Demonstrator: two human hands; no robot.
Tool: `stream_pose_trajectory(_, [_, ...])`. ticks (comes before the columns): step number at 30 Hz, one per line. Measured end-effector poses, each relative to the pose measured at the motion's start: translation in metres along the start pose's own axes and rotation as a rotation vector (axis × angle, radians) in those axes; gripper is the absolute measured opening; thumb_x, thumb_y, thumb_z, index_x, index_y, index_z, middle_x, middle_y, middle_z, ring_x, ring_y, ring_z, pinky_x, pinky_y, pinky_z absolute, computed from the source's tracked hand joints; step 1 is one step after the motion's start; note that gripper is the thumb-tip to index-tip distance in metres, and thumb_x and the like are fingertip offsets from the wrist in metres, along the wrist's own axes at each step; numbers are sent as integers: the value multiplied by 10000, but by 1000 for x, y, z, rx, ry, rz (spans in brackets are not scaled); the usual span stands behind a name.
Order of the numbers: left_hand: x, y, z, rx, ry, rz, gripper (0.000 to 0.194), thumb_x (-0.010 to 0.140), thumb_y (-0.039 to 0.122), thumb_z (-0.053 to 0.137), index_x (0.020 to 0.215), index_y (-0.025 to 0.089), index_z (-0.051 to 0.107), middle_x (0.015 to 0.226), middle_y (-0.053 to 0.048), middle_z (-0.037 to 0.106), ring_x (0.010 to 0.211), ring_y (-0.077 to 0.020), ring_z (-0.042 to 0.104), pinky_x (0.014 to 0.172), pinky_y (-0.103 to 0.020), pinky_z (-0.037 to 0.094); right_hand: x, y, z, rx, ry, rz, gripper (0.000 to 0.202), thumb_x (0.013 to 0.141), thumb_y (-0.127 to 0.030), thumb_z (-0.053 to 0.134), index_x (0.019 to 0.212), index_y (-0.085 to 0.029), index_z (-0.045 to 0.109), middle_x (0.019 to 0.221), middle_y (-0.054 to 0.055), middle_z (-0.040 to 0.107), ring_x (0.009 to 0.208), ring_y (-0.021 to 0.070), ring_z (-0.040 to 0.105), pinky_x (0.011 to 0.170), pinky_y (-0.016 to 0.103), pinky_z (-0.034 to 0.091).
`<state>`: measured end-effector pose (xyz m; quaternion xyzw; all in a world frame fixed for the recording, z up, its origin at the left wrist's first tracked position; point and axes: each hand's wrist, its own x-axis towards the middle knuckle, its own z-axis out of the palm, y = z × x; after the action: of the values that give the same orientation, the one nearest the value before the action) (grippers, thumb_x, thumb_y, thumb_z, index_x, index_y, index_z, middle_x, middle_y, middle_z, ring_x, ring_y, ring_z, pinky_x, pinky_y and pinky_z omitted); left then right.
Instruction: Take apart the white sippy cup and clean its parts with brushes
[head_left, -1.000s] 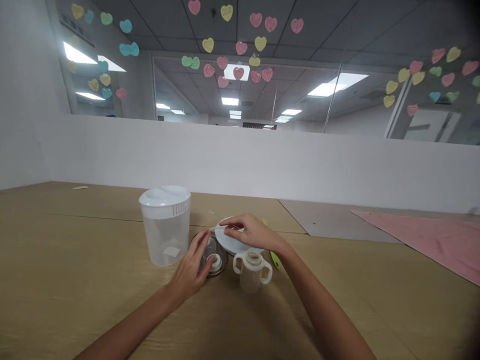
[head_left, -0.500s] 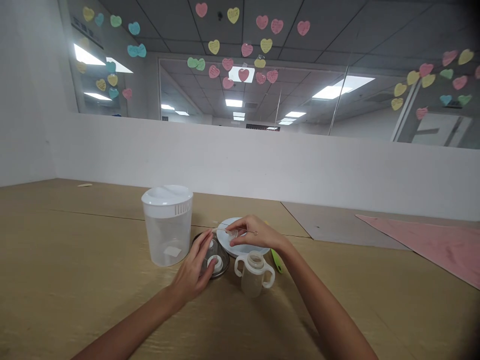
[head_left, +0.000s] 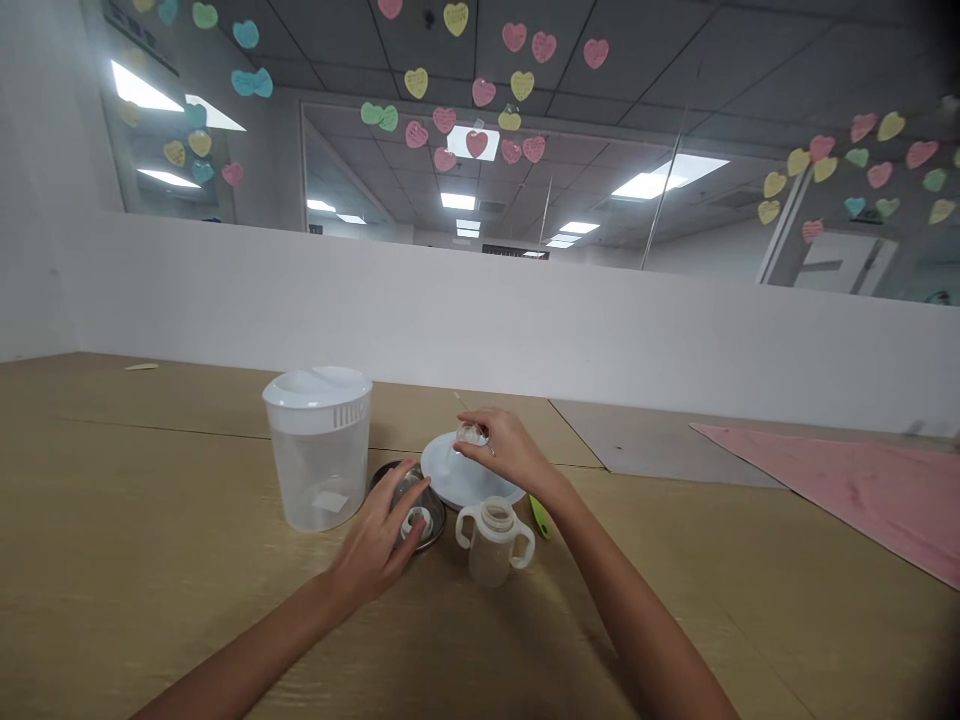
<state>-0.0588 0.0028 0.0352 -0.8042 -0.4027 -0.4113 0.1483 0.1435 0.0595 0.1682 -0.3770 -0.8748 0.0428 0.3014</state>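
My right hand (head_left: 504, 445) is closed over the white plate (head_left: 442, 488), pinching a small clear cap-like piece (head_left: 470, 434) together with a thin wire-handled brush, whose pale end slants up beyond the fingers. My left hand (head_left: 375, 540) has its fingers apart, reaching over a round metal dish (head_left: 433, 535). In that dish lies a white bottle collar (head_left: 416, 525) by the left thumb; whether the thumb touches it I cannot tell. A two-handled baby bottle (head_left: 492, 555), uncapped, stands upright between my forearms.
A tall translucent bucket with a white lid (head_left: 319, 450) stands left of the dish. Something with a bright green end (head_left: 539, 518) lies beside the plate, partly hidden by the right arm. A pink cloth (head_left: 847, 480) covers the right side, and a white wall (head_left: 480, 320) rises behind.
My right hand has lifted slightly, and the brush has swung from level to slanting. My left fingers have come away from the brush's end and spread. The view has shifted a little.
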Motion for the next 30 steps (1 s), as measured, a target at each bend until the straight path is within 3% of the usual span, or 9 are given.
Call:
stream_pose_trajectory(5, [1,-3,7,-15,0,-5,350,912,248,403,1254,198,463,1392,-109,369,1292,-265,333,1051,-449,338,3,13,5,-147,-126,95,347,772,-262,622,1078,-99,644,1038,131,651,962,238,580,816,296,397])
stream_pose_trajectory(12, [5,6,23,-30,-16,-3,313,922,243,388,1203,220,524,1361,-88,430,1276,-245,361,1049,-455,335,3,14,19,-118,-261,67,255,699,-298,680,880,-119,700,810,81,681,758,193,602,670,237,390])
stream_pose_trajectory(19, [16,16,46,104,24,7,335,928,223,356,1228,156,489,1273,-130,515,1225,-251,425,1016,-483,352,-1,4,22,-61,-285,69,351,681,-319,673,964,-111,683,886,90,677,757,179,591,643,229,388])
stream_pose_trajectory(23, [19,23,49,121,-19,42,339,920,214,368,1229,114,466,1219,-137,556,1212,-251,437,1033,-494,319,-2,0,19,-27,-268,74,414,691,-348,670,1028,-107,667,962,110,674,803,191,599,676,239,405])
stream_pose_trajectory(25, [18,24,47,117,-29,80,351,915,209,371,1238,100,455,1219,-146,555,1215,-255,434,1042,-489,305,-1,-2,13,41,-214,60,370,765,-399,609,993,-117,680,952,100,679,814,187,601,687,243,407])
stream_pose_trajectory(28, [15,23,44,107,-42,106,400,911,215,384,1285,73,400,1251,-162,531,1221,-263,423,1047,-487,295,-2,-7,-1,213,-5,114,502,892,-500,402,785,-114,704,749,79,675,703,157,599,646,235,401])
stream_pose_trajectory(30, [13,21,43,93,-58,101,422,914,225,389,1308,74,370,1270,-160,518,1219,-260,424,1050,-487,291,-4,-13,-10,337,84,169,653,898,-579,314,608,-112,668,547,51,592,555,121,551,587,220,388])
